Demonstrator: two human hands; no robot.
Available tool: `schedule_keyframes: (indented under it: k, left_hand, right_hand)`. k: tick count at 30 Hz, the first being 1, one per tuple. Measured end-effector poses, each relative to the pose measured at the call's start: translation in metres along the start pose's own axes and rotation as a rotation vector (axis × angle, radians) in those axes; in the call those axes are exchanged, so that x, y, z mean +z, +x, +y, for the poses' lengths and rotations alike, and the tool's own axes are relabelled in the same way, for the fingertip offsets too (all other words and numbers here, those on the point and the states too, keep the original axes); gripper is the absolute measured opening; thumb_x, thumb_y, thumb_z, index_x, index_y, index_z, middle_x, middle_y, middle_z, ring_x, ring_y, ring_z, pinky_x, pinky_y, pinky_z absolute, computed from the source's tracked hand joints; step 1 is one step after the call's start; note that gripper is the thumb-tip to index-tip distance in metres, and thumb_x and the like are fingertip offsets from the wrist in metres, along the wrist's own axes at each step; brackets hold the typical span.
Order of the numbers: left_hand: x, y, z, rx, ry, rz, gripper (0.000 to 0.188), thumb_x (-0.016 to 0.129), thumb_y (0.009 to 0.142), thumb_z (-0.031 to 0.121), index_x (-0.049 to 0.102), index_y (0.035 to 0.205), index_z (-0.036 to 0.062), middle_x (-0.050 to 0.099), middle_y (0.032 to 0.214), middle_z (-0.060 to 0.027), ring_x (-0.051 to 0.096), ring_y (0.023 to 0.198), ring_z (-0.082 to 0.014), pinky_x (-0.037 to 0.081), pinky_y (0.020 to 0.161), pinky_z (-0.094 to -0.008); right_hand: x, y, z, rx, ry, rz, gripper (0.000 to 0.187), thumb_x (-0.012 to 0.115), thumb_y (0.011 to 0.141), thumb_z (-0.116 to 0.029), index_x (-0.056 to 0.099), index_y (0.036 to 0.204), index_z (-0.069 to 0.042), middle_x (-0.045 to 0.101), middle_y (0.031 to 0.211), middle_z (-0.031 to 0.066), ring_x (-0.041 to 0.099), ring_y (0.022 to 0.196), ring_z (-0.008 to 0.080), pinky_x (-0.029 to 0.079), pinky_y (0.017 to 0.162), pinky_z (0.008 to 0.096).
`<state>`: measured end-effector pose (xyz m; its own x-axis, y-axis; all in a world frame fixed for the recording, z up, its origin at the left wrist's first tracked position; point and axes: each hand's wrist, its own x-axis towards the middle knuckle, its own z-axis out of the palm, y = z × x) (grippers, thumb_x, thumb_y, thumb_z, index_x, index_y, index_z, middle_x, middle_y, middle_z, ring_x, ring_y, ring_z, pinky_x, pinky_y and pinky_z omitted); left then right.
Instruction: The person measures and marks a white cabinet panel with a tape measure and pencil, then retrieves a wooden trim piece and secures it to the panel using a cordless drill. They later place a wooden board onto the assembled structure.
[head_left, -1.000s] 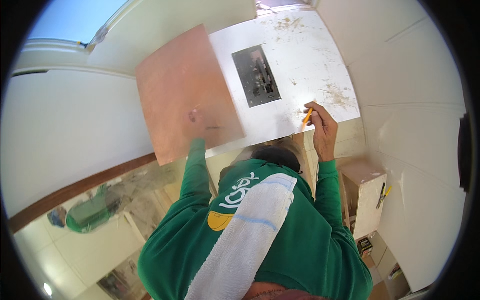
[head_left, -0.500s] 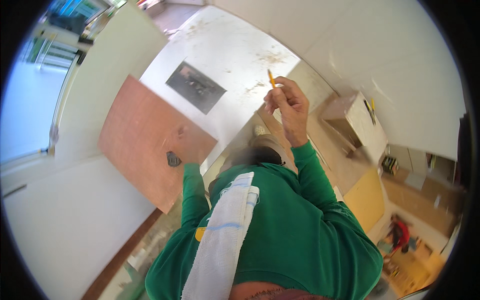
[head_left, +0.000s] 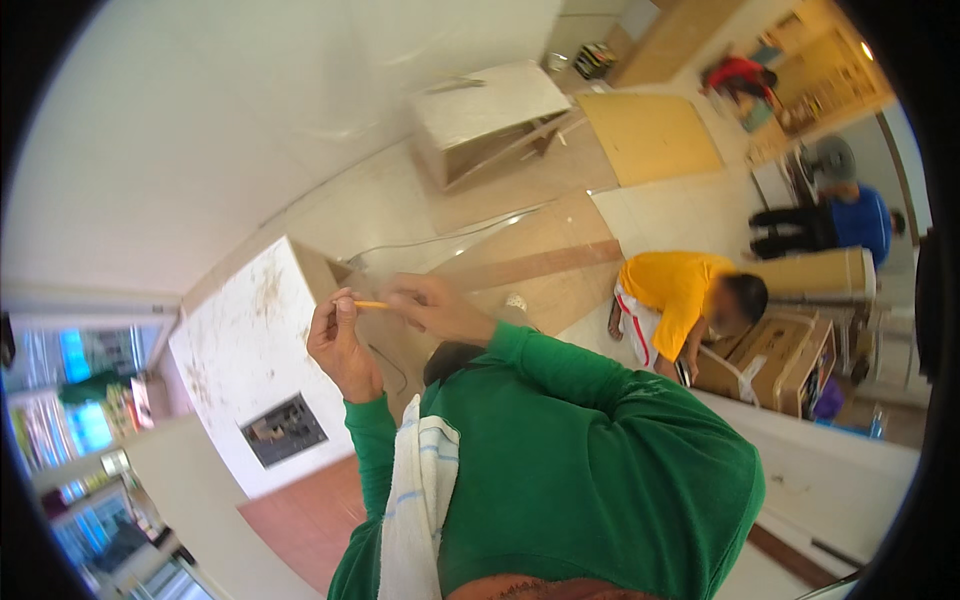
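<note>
A yellow-orange pencil (head_left: 370, 304) lies level between my two hands, in front of my chest. My left hand (head_left: 345, 350) pinches its left end between thumb and fingers. At the other end, my right hand (head_left: 440, 308) has its fingers curled about the pencil, somewhat smeared by motion. Beyond my left hand is a white panel (head_left: 225, 360) with brown smudges and a dark rectangular cutout (head_left: 284, 430). A reddish-brown board (head_left: 305, 520) lies beside it, partly hidden by my left arm.
A white-topped box (head_left: 490, 100) stands on the floor ahead, near a yellow sheet (head_left: 650, 140). To my right, a person in yellow (head_left: 670, 290) bends beside a cardboard carton (head_left: 770, 360). Farther off are a person in blue (head_left: 860, 225) and one in red (head_left: 735, 75).
My view and body have turned right. My left hand has left the reddish-brown board and come to the pencil, which my right hand held upright; the pencil now lies level.
</note>
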<state>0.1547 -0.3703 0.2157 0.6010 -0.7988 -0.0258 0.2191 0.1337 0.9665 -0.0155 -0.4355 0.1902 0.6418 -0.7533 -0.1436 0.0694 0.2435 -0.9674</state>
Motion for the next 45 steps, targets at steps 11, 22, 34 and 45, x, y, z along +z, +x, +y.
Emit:
schedule_keyframes:
  k: [11,22,34,45]
  left_hand:
    - [0.203,0.012,-0.086,-0.007,0.235,-0.373,0.029,0.068,0.109,0.012,0.077,0.133,-0.0003,0.081,0.112,-0.0096,0.074,0.099,-0.0159,0.058,0.091,-0.0321]
    - [0.158,0.034,-0.359,-0.354,0.934,-0.445,0.032,0.057,0.097,0.008,0.084,0.114,0.0045,0.072,0.078,-0.0092,0.070,0.069,-0.0211,0.055,0.065,-0.0362]
    - [0.267,0.088,-0.468,-0.534,1.132,-0.807,0.033,0.057,0.096,0.004,0.083,0.117,0.0026,0.078,0.083,-0.0142,0.076,0.070,-0.0226,0.064,0.065,-0.0369]
    - [0.507,0.181,-0.540,-0.768,0.938,-0.922,0.029,0.052,0.103,0.002,0.077,0.117,0.0027,0.075,0.085,-0.0121,0.071,0.064,-0.0205,0.059,0.054,-0.0369]
  right_hand:
    - [-0.234,-0.101,-0.047,-0.254,-0.010,0.611,0.023,0.074,0.107,-0.011,0.073,0.127,-0.001,0.078,0.107,0.0064,0.075,0.107,0.0160,0.059,0.097,0.0337]
    - [-0.313,-0.307,-0.284,-1.541,-0.826,1.185,0.033,0.069,0.109,-0.022,0.070,0.141,-0.030,0.074,0.125,-0.0118,0.061,0.099,0.0143,0.047,0.088,0.0351]
    - [-0.343,-0.309,-0.316,-1.534,-1.153,1.629,0.015,0.071,0.108,-0.032,0.076,0.122,-0.032,0.076,0.120,-0.0209,0.058,0.097,0.0095,0.039,0.080,0.0316]
    - [-0.441,-0.237,-0.394,-1.571,-1.467,1.716,0.011,0.072,0.106,-0.033,0.079,0.114,-0.032,0.080,0.106,-0.0220,0.065,0.090,0.0036,0.047,0.075,0.0234]
